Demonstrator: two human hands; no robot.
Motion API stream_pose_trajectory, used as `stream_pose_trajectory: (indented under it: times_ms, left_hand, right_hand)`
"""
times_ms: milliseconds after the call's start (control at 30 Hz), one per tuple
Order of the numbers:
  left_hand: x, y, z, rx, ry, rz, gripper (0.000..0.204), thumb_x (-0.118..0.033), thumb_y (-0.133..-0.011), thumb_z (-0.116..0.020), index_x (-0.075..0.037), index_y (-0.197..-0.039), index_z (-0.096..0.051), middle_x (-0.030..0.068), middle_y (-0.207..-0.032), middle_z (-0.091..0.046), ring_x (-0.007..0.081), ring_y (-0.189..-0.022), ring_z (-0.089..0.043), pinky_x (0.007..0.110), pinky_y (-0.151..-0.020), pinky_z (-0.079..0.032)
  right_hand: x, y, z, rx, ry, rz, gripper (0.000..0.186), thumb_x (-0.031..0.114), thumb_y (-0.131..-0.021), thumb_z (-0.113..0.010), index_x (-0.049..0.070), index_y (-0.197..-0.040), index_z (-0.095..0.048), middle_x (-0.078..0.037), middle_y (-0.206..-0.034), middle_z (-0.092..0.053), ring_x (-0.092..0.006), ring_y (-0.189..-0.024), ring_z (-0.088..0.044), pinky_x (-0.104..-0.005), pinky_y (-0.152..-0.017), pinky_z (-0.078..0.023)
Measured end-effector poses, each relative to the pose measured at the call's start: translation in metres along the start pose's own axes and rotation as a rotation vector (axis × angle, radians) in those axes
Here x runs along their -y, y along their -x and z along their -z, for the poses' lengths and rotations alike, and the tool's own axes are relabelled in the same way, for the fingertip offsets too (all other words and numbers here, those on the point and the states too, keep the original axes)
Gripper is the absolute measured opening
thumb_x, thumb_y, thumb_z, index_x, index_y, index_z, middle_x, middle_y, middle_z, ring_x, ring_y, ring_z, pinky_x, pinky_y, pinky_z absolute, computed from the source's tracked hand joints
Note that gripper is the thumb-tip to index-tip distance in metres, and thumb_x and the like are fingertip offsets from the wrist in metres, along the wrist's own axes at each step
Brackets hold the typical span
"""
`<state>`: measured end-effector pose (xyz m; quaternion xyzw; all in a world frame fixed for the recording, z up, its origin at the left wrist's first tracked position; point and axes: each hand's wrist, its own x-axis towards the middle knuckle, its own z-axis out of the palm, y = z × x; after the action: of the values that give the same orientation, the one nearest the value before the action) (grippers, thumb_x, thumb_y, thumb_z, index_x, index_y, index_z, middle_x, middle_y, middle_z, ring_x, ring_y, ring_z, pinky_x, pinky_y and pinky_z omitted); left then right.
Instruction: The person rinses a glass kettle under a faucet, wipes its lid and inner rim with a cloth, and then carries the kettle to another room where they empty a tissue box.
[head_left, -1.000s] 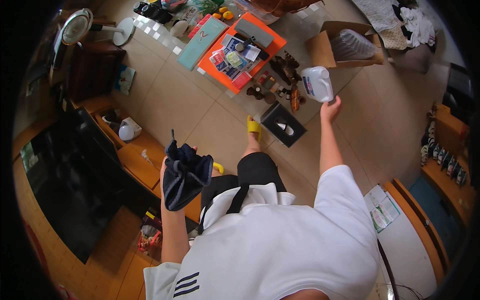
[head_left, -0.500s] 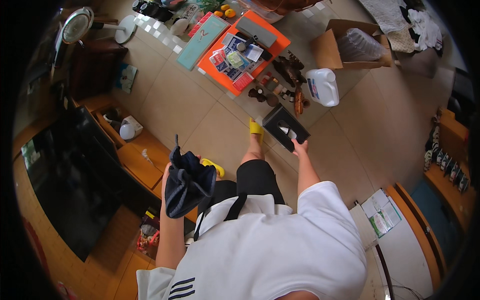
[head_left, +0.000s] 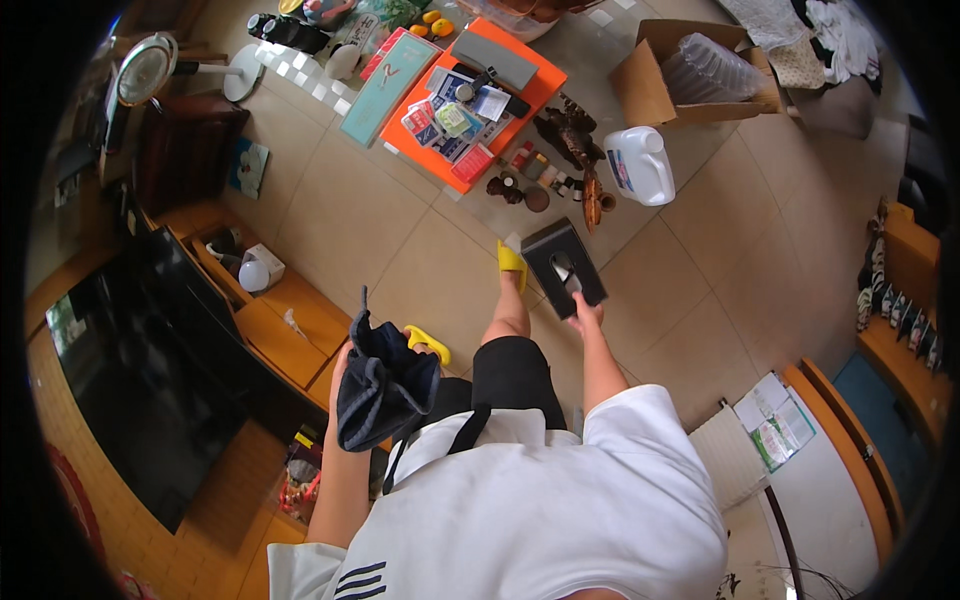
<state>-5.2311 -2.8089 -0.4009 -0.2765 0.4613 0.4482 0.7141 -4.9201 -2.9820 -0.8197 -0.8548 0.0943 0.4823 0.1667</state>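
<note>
Could tip tissue box (head_left: pixel 546 262) by gripping only its near end in closed right fingers (head_left: pixel 577 303), holding dark cloth (head_left: pixel 388 388) in left hand (head_left: pixel 341 365) too hidden to tell finger spread.

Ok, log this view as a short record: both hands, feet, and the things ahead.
Left hand: holding a crumpled dark blue cloth
Right hand: at the near end of a black tissue box
Feet: yellow slippers
Ahead: cards on an orange surface; teal box to its left
Ahead, right: white jug; open cardboard box holding clear plastic packaging
</note>
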Motion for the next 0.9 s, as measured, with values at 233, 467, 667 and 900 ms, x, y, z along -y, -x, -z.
stream_pose_trajectory:
  times_ms: [233, 467, 667, 900]
  left_hand:
    - [0.003, -0.008, 0.018, -0.036, -0.133, -0.082, 0.020, -0.011, -0.091, -0.051, -0.001, -0.108, -0.053, 0.0191, -0.108, -0.058, 0.0299, -0.101, -0.060, 0.046, -0.087, -0.052]
    - [0.007, -0.001, 0.023, 0.015, -0.021, 0.042, 0.041, -0.030, -0.092, -0.042, 0.006, -0.108, -0.052, 0.0191, -0.103, -0.058, 0.0315, -0.095, -0.057, 0.043, -0.090, -0.047]
    - [0.012, -0.002, 0.030, 0.105, 0.018, 0.130, 0.042, -0.032, -0.092, -0.040, 0.006, -0.108, -0.053, 0.0192, -0.102, -0.058, 0.0322, -0.096, -0.057, 0.044, -0.090, -0.047]
    - [0.006, 0.012, 0.059, 0.041, -0.267, -0.059, 0.030, -0.024, -0.093, -0.044, 0.001, -0.108, -0.054, 0.0194, -0.109, -0.060, 0.0299, -0.099, -0.060, 0.043, -0.088, -0.051]
  right_hand:
    - [-0.033, 0.011, 0.001, 0.328, -0.572, -0.268, 0.058, 0.031, -0.067, -0.077, 0.015, -0.116, -0.051, -0.007, -0.111, -0.053, -0.0212, -0.101, -0.049, -0.0430, -0.091, -0.040]
    - [-0.042, -0.004, -0.009, 0.594, -0.905, -0.305, 0.050, 0.021, -0.070, -0.073, 0.005, -0.114, -0.053, -0.010, -0.111, -0.059, -0.0256, -0.100, -0.056, -0.0402, -0.087, -0.045]
    - [-0.046, -0.004, -0.006, 0.578, -0.948, -0.263, 0.052, 0.025, -0.072, -0.075, 0.005, -0.114, -0.053, -0.011, -0.111, -0.060, -0.0271, -0.100, -0.057, -0.0405, -0.086, -0.048]
    - [-0.022, 0.010, 0.016, 0.550, -0.724, -0.068, 0.062, 0.036, -0.067, -0.079, 0.014, -0.119, -0.053, -0.001, -0.116, -0.056, -0.0203, -0.106, -0.051, -0.0396, -0.084, -0.044]
